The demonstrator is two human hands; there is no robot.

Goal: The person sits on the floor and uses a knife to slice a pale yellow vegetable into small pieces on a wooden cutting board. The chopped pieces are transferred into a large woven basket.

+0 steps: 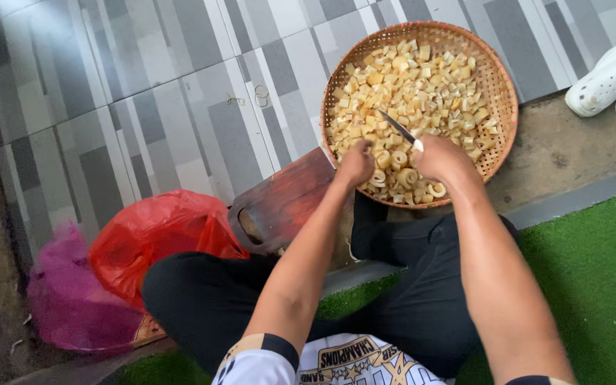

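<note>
Knife (399, 131) in my right hand (442, 158) — fingers wrapped tight on the handle, blade slanting up and left over the round woven basket (499, 85). My left hand (356, 164) is curled into a loose fist just beside it at the basket's near rim; what it pinches, if anything, I cannot tell. Pale yellow cut pieces (408, 89) fill the basket, with ring-shaped slices (401, 175) heaped nearest my hands. A dark wooden chopping board (279, 203) lies under my left forearm on the grey tiled floor (180, 107). A red plastic bag (155, 239) sits by my left knee, a purple bag (69, 296) beyond it — white clogs (607, 78) stand well apart, upper right.
</note>
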